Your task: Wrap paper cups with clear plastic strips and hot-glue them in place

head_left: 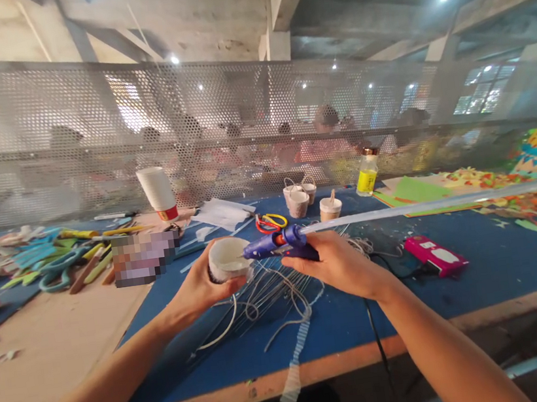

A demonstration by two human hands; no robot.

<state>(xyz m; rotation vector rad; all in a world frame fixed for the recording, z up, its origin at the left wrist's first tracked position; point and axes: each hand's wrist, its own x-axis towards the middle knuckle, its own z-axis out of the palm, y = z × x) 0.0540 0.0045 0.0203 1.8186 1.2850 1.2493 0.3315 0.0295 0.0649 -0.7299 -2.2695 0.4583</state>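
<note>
My left hand [199,288] is closed around a white paper cup [227,258], tipped so its open mouth faces me. In my right hand [339,263] I grip a blue hot glue gun [279,244] whose nozzle touches the cup's rim. A long clear glue stick [437,203] pokes out of the gun's back toward the right. Under both hands lie white cords and thin sticks [266,297] on the blue table mat [459,294]. The gun's black cable [376,338] hangs over the table's front edge.
A stack of white cups [158,192], small finished cup baskets [298,198], red-and-yellow scissors [269,222], a yellow glue bottle [366,173] and a pink box [435,255] sit on the mat. Coloured paper scraps [518,181] and tools [59,261] spread at both sides. People sit behind a perforated metal screen [238,119].
</note>
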